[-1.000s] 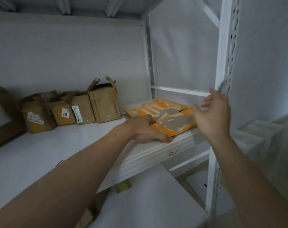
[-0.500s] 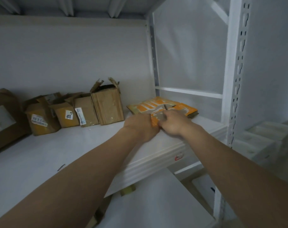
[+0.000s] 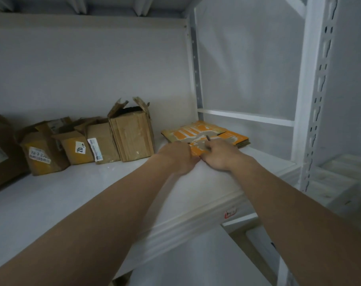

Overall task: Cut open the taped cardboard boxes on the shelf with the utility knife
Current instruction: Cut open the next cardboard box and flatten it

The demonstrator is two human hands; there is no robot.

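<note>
A white shelf (image 3: 93,182) carries everything here. The orange box (image 3: 231,136) lies flat at its right rear, close to the back wall. Left of the orange box, just beside it, stands a tall box (image 3: 130,137) with its torn top flaps up and open. Further left runs a row of smaller brown boxes pressed side by side: a striped-label box (image 3: 102,141), a tagged box (image 3: 74,148) and a stickered box (image 3: 39,153). A large dark carton (image 3: 0,145) sits at the picture's edge. Right of the orange box, nearer the camera, rises a perforated white post (image 3: 313,100). Below and in front of the orange box, a small red sticker (image 3: 230,213) marks the shelf's front lip.

Both forearms reach in from below, and the two hands cover the orange box's near edge. The left hand (image 3: 178,155) lies on its near left corner with its back to the camera. Its fingers are hidden, so I cannot tell whether they grip. The right hand (image 3: 218,156) touches it on the right, fingers curled round a thin dark tool, probably the knife (image 3: 208,138), though blur hides its form. Its tip stands over the orange box's top.

The orange box is thin, orange with pale stripes. Grey-tan tape patches cross its top, and a short dark slit shows near the middle.
</note>
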